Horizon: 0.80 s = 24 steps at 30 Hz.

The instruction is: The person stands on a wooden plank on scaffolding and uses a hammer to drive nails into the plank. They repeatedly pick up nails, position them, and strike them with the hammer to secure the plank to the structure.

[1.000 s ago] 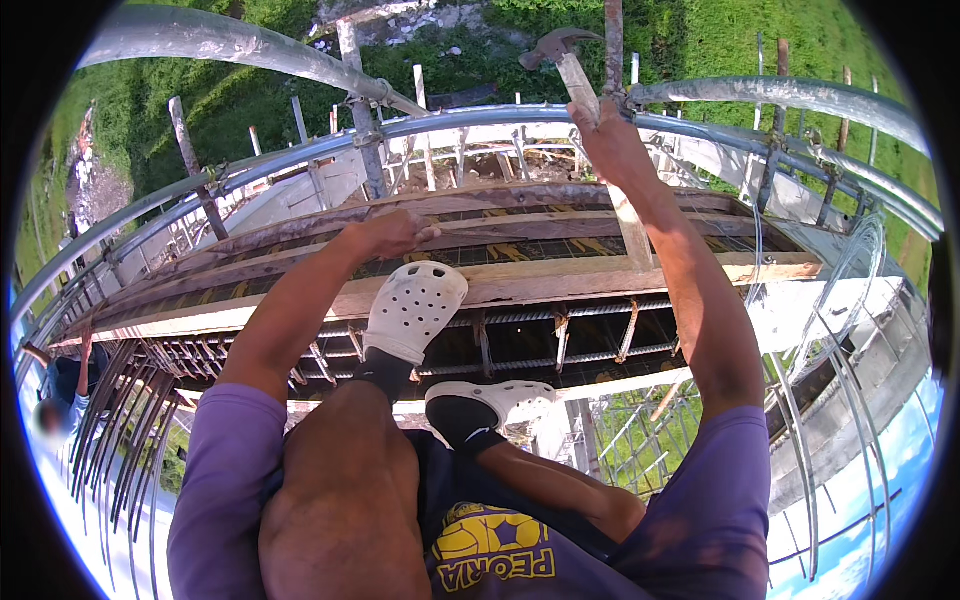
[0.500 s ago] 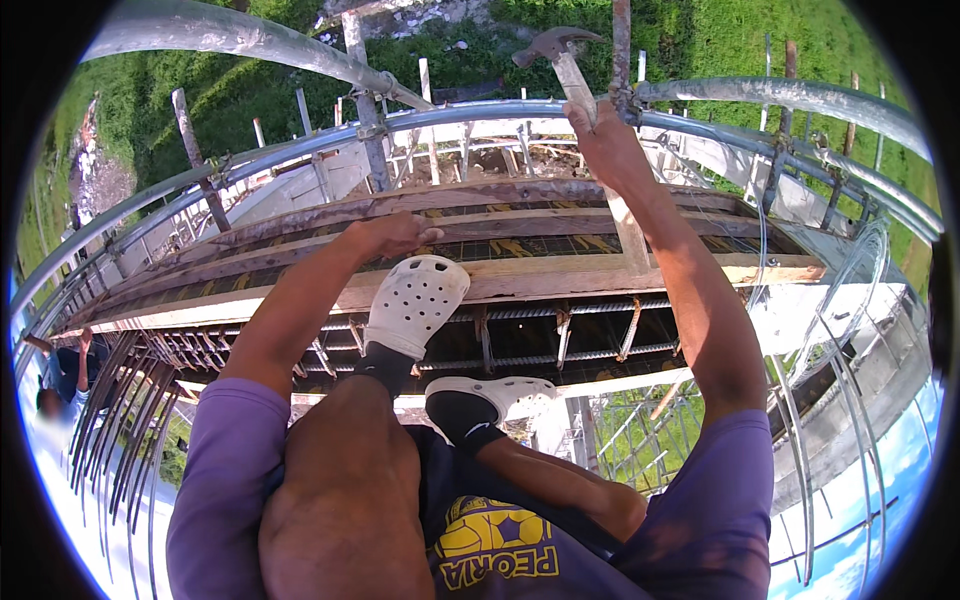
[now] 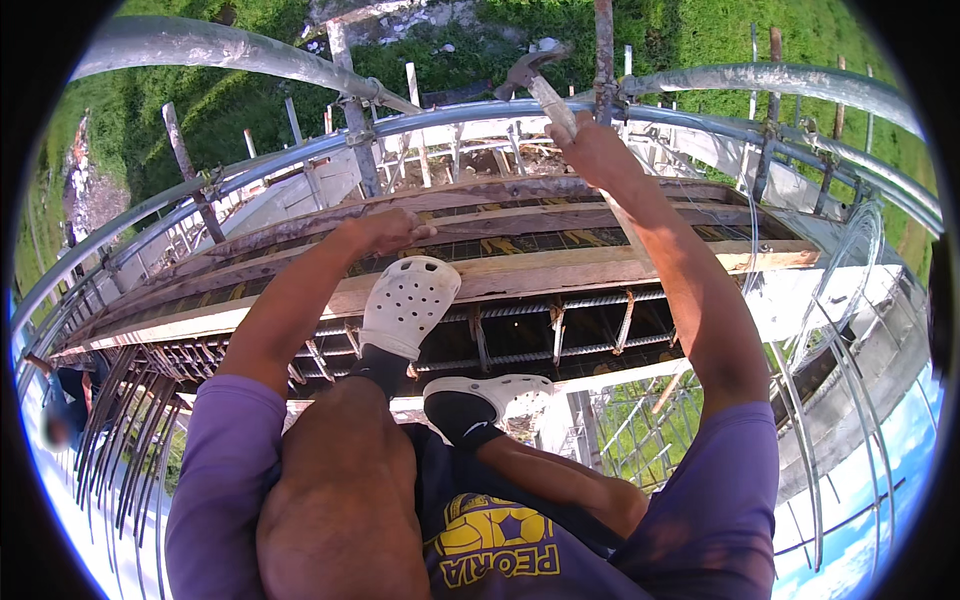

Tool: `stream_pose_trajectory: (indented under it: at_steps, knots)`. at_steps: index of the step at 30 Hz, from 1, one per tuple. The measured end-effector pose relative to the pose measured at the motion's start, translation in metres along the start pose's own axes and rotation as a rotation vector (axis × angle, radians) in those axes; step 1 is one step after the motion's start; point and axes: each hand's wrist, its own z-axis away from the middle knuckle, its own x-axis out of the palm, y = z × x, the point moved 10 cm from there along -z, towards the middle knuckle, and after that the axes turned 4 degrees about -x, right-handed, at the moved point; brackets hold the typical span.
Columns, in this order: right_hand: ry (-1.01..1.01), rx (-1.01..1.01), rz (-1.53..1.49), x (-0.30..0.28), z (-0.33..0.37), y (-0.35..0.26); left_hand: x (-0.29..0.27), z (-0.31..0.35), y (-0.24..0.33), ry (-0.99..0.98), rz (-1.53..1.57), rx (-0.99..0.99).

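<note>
My right hand [image 3: 590,152] is wrapped round the pale wooden handle of a claw hammer [image 3: 527,72], raised over the far side of the timber formwork, its metal head up and to the left. A pale wooden length continues below that fist, partly behind my forearm. My left hand [image 3: 388,232] is closed low over the formwork's wooden boards [image 3: 540,222]; whatever its fingers pinch is too small to make out. Just nearer than that hand, a white perforated clog [image 3: 410,300] on my foot rests against the near timber [image 3: 560,272].
Steel rebar [image 3: 520,345] with ties runs inside the dark gap below the near timber. Metal scaffold pipes [image 3: 450,118] curve across the far side. Loose wire [image 3: 850,250] hangs at the right, and upright bars [image 3: 130,430] stand at the left near another person [image 3: 68,400].
The hammer and my right hand have shifted left and slightly down, with the hammer head tipping further left. My left hand stays closed near the same boards.
</note>
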Motion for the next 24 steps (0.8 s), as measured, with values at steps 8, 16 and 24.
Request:
stream_pose_trajectory:
  at_steps: [8,16,24]
  knots:
    - [-0.286,-0.125,0.471,-0.03,0.02,0.068,-0.087,-0.001,0.049,0.021,-0.162,-0.156]
    - [0.639,0.196,-0.121,-0.188,0.205,0.113,-0.151,-0.038,0.18,0.028,-0.713,-0.095]
    - [0.76,0.561,-0.531,-0.04,0.411,0.192,-0.085,-0.016,0.076,-0.158,-0.044,-0.278]
